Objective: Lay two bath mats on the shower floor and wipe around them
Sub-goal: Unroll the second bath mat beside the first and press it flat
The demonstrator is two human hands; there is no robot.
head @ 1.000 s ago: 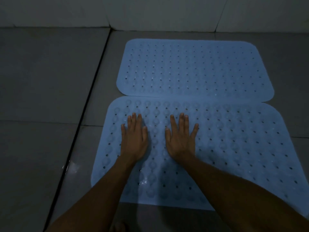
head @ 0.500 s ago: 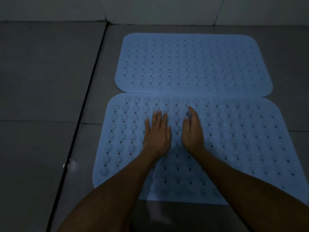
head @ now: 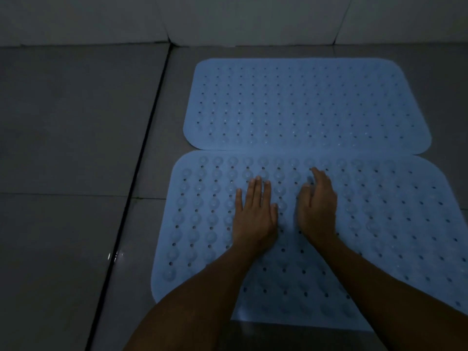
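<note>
Two light blue bath mats with holes and round suction bumps lie flat on the grey tiled floor, long edges touching. The far mat (head: 306,105) sits near the wall. The near mat (head: 379,224) lies in front of it, under my hands. My left hand (head: 255,216) rests palm down on the near mat with fingers stretched out. My right hand (head: 317,209) is beside it, tilted onto its outer edge, fingers loosely extended, touching the mat. Neither hand holds anything.
A dark grout line (head: 134,178) runs along the floor left of the mats, with a wet glint (head: 114,255) beside it. Pale wall tiles (head: 228,19) border the floor at the back. Grey floor tiles (head: 63,122) stretch to the left.
Both hands have slid rightward along the near mat from its left part. The right hand turned from flat onto its edge. The mats stayed in place.
</note>
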